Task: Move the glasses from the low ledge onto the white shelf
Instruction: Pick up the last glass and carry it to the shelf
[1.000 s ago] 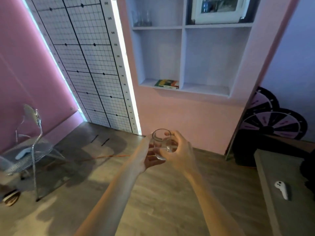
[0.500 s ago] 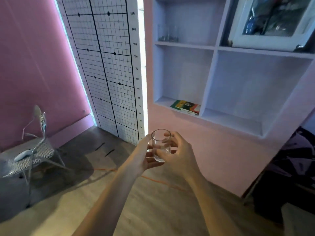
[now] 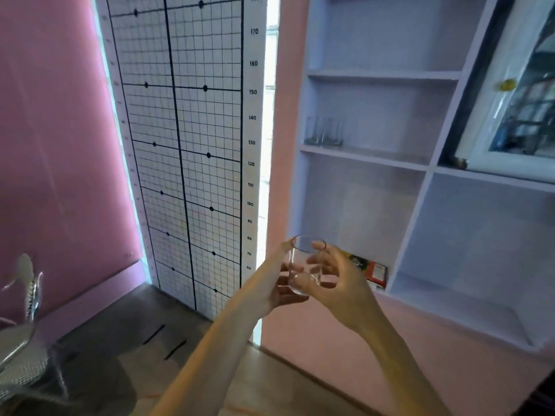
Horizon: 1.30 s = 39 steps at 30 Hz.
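Note:
A clear drinking glass (image 3: 303, 267) is upright between both hands, in front of the lower left corner of the white shelf unit (image 3: 365, 154). My left hand (image 3: 274, 283) wraps its left side, thumb at the rim. My right hand (image 3: 339, 283) touches its right side with fingers spread. Three clear glasses (image 3: 323, 132) stand together at the left end of a middle shelf board, above and slightly right of the held glass.
A green and red box (image 3: 371, 270) lies on the lowest left shelf, just behind my right hand. A white-framed glass door (image 3: 516, 115) hangs open at the right. A gridded height chart (image 3: 186, 145) covers the wall left of the shelf. A wire chair (image 3: 24, 325) stands far left.
I have come closer to the shelf and the view has tilted up. The glass has risen with both hands to the level of the lowest shelf. My right fingers have loosened and spread.

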Available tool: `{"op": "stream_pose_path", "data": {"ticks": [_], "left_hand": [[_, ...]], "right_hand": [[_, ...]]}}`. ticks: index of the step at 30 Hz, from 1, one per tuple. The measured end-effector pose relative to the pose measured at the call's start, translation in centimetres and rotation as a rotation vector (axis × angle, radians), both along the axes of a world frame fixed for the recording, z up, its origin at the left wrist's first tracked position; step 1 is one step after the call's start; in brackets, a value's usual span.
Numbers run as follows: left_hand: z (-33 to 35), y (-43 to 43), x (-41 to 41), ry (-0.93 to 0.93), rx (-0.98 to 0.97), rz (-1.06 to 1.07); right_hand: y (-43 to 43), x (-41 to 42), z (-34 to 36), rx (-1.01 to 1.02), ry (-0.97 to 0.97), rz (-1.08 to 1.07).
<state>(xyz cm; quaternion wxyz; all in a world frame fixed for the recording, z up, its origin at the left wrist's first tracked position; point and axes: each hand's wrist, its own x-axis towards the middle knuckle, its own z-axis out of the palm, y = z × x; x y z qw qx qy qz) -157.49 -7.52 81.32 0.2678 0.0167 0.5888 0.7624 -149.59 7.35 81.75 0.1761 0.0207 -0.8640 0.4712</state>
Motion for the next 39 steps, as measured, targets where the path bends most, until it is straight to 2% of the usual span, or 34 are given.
{"op": "stream_pose_path", "data": {"ticks": [8, 13, 17, 21, 29, 35, 39], "left_hand": [[5.6, 2.9, -8.3, 0.047, -0.009, -0.095], [9.8, 6.1, -13.7, 0.157, -0.030, -0.087], [12.0, 8.9, -18.9, 0.244, -0.022, -0.024], [13.1, 11.4, -23.5, 0.242, 0.006, 0.066], [15.0, 14.9, -30.2, 0.303, 0.100, 0.207], [15.7, 16.8, -34.0, 0.380, 0.116, 0.170], [15.6, 17.1, -35.5, 0.513, 0.070, 0.193]], "right_hand": [[2.5, -8.6, 3.9, -0.044, 0.082, -0.099], [5.7, -14.5, 7.5, -0.022, 0.177, -0.131], [9.3, -20.3, 11.2, -0.040, 0.263, -0.192], [13.6, -27.3, 14.6, -0.129, 0.344, -0.301], [17.9, -38.4, 17.7, -0.008, 0.276, -0.423], [18.5, -41.6, 16.8, 0.038, 0.232, -0.492], [18.6, -42.2, 16.6, 0.068, 0.242, -0.530]]}}
